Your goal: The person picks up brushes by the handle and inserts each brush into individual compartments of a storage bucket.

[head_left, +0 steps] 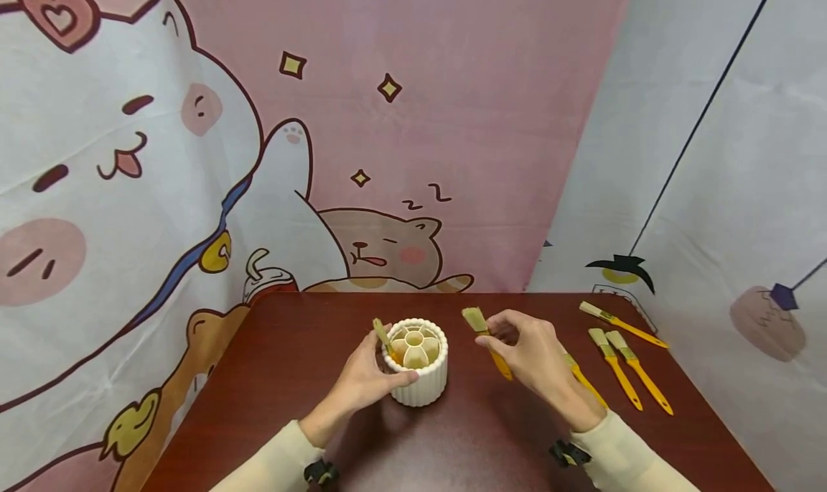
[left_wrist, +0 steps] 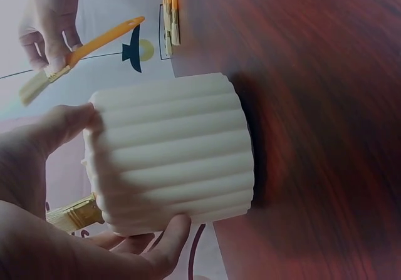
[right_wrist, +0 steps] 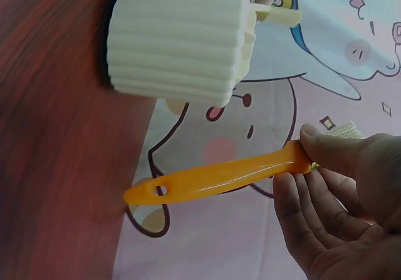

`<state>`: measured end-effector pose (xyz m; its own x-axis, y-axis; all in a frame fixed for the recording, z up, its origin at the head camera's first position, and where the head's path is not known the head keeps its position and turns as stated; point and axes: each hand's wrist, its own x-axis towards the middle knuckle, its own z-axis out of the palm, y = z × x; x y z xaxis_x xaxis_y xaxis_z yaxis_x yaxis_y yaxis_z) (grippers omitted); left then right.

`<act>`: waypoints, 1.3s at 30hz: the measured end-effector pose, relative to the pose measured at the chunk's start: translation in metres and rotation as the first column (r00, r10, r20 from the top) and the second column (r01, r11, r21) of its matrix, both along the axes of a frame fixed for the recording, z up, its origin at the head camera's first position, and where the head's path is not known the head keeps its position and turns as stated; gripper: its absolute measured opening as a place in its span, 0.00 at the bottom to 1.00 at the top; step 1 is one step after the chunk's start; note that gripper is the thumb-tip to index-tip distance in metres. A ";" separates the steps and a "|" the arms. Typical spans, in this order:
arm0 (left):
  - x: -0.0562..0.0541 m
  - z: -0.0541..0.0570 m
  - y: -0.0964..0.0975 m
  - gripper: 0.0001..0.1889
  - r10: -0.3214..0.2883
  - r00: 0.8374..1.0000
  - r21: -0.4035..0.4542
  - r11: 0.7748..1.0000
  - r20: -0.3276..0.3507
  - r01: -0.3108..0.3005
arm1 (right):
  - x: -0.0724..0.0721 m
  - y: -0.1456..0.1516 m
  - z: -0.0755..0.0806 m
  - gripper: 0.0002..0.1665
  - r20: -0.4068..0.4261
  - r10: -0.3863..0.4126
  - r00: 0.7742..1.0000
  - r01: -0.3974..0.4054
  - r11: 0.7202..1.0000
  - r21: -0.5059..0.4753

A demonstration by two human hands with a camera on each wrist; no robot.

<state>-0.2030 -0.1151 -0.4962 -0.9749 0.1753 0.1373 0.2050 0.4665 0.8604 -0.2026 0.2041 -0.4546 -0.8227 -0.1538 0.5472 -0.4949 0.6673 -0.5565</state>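
Observation:
A cream, ribbed round brush holder (head_left: 423,388) with petal-shaped compartments stands on the table. My left hand (head_left: 362,378) grips its left side, the thumb near the front rim. One paintbrush (head_left: 382,334) leans in a left-hand compartment, bristles up and yellow handle down inside. Off to the right of the holder, my right hand (head_left: 535,348) pinches another paintbrush (head_left: 477,321) just below its bristles. That brush tilts with bristles up, and in the right wrist view its yellow handle (right_wrist: 225,178) points toward the table, a hole near the end.
Several more yellow-handled paintbrushes lie at the table's right, among them one near the back (head_left: 627,326), a side-by-side pair (head_left: 636,370) and one partly behind my right hand (head_left: 586,381). The dark red table (head_left: 291,363) ends at a cartoon-printed cloth (head_left: 491,154) behind.

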 end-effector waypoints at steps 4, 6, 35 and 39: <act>0.000 -0.001 -0.004 0.57 -0.010 1.000 0.021 1.000 0.015 0.010 | 0.002 -0.008 0.004 0.16 -0.025 0.032 0.999 -0.033 0.999 -0.021; 0.000 0.000 -0.006 0.58 -0.008 1.000 0.019 1.000 0.012 0.007 | 0.002 -0.012 0.006 0.17 -0.042 0.047 0.998 -0.048 0.998 -0.033; 0.005 -0.001 0.012 0.57 0.120 0.988 -0.077 0.989 -0.093 -0.128 | 0.003 -0.064 0.034 0.18 -0.190 0.260 0.947 -0.292 0.941 -0.170; 0.006 -0.001 0.014 0.57 0.112 0.990 -0.075 0.990 -0.081 -0.118 | 0.005 -0.071 0.035 0.18 -0.203 0.276 0.940 -0.312 0.934 -0.173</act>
